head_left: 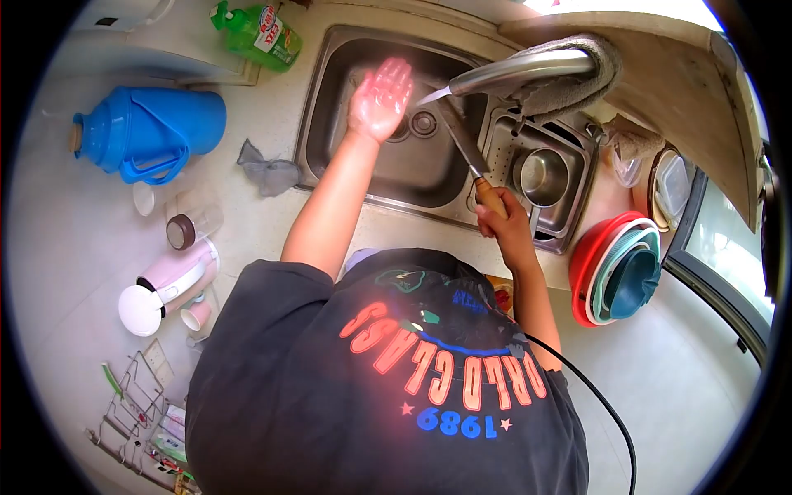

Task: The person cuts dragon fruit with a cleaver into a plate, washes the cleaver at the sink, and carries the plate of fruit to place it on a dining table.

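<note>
Over the steel sink basin (338, 157), my left hand (380, 101) is held palm up with the fingers stretched out, wet and holding nothing. Water (433, 96) comes from the tip of the faucet (520, 73), just right of that hand. My right hand (505, 219) is wrapped round the wooden handle of a knife (466, 142) at the basin's right edge. The blade points up and left into the basin, its far end near the water. Behind my left hand lies the drain (423, 124).
A metal pot (544, 176) sits in the smaller right basin. Stacked colored basins (582, 268) stand at the right. A green bottle (260, 37), grey cloth (270, 172), blue thermos (177, 124) and pink kettle (177, 276) are at the left. A towel (606, 73) wraps the faucet.
</note>
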A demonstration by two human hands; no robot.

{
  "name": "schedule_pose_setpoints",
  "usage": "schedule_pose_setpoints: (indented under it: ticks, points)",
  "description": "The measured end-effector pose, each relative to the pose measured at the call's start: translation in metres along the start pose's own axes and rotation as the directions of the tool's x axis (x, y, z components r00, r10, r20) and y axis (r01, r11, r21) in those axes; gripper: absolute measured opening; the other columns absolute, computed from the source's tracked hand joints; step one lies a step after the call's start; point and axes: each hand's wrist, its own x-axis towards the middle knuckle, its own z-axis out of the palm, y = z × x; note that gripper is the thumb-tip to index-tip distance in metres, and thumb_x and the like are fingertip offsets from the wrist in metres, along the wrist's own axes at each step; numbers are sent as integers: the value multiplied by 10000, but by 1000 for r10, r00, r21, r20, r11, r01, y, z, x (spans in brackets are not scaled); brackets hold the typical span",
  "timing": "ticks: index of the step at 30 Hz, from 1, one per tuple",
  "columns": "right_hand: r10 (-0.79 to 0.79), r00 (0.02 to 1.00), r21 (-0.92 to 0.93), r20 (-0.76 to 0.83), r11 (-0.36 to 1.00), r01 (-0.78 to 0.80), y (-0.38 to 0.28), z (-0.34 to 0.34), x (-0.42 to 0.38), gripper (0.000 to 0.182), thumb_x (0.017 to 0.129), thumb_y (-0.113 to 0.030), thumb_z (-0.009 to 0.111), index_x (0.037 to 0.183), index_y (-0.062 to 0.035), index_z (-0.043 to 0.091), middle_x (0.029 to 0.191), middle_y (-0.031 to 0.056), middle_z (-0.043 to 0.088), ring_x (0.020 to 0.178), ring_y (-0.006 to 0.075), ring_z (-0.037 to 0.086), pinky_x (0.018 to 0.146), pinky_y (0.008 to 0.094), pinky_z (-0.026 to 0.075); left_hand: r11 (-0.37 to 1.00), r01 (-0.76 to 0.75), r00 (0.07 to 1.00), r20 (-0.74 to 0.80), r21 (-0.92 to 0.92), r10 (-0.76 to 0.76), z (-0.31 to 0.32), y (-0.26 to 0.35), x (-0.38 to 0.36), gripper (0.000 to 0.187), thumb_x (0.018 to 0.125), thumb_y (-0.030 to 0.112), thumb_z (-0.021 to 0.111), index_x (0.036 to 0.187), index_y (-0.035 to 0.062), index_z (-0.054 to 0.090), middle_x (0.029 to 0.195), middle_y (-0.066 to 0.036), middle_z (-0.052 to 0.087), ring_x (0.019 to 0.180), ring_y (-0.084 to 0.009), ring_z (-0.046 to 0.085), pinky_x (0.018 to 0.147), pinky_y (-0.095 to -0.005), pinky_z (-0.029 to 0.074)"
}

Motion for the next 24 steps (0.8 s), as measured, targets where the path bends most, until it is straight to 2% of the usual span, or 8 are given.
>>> schedule_pose_setpoints:
  ticks: [3, 4, 7, 10, 13, 18, 21, 24]
  points:
    - [-35, 999, 113, -19, 993, 37, 20, 1, 19, 363, 895, -159, 694, 1192, -1, 559, 783, -3, 519, 569, 80, 431, 544, 237, 349, 964, -68, 989, -108, 256, 99, -8, -13, -2, 331, 1005, 120, 552, 1321, 22, 544, 1344, -170, 593, 1292, -299, 545, 1081, -430, 456]
    - [-20, 1000, 142, 14, 990, 18, 18, 3, 21, 361, 900, -179, 692, 1187, -1, 562, 776, -5, 517, 560, 72, 419, 531, 234, 333, 976, -51, 969, -228, 210, 100, -7, -12, -6, 261, 965, 19, 599, 1226, 23, 587, 1196, -136, 674, 1013, -249, 680, 857, -344, 565]
    - [6, 990, 297, 138, 954, -47, 8, 11, 27, 362, 928, -225, 661, 1191, 2, 559, 754, -8, 507, 534, 57, 386, 499, 227, 298, 908, -57, 867, -430, 415, 251, -34, -2, -10, 174, 1001, 89, 576, 1159, 28, 619, 925, -76, 684, 662, -167, 617, 613, -298, 518]
    - [-23, 959, 505, 281, 854, -127, 2, 14, 39, 374, 976, -242, 586, 1243, 14, 528, 729, -2, 496, 504, 62, 371, 479, 225, 295, 968, -83, 791, -575, 239, 209, -54, 19, -27, 164, 1051, 171, 506, 1079, 66, 628, 649, 26, 504, 476, -100, 388, 494, -252, 344]
    - [-69, 924, 601, 376, 777, -186, -1, 21, 50, 404, 1007, -263, 529, 1291, 22, 493, 708, -3, 487, 470, 66, 366, 466, 222, 302, 946, -85, 708, -649, 314, 279, -55, 30, -50, 243, 1071, 260, 467, 1015, 78, 617, 543, 51, 349, 456, -95, 320, 467, -257, 293]
    - [-173, 864, 746, 473, 600, -289, 0, 26, 69, 474, 1028, -312, 482, 1354, 32, 458, 680, -19, 466, 428, 58, 338, 456, 216, 302, 949, -76, 741, -619, 305, 258, -64, 47, -76, 415, 1069, 418, 430, 733, 179, 477, 529, 48, 309, 415, -106, 257, 418, -282, 246]
    - [-242, 817, 774, 523, 536, -337, -1, 28, 75, 516, 1032, -325, 474, 1405, 29, 430, 673, -17, 468, 432, 50, 343, 448, 213, 304, 933, -32, 750, -608, 358, 259, -43, 44, -91, 427, 1065, 436, 434, 730, 174, 450, 529, 46, 284, 422, -113, 237, 433, -280, 248]
    - [-164, 866, 725, 472, 632, -275, -14, 36, 67, 537, 1010, -291, 519, 1433, 27, 421, 673, -22, 464, 437, 48, 336, 442, 219, 290, 822, -104, 832, -403, 560, 381, -66, 45, -92, 359, 1059, 422, 463, 851, 141, 542, 621, 1, 482, 507, -124, 453, 509, -283, 395]
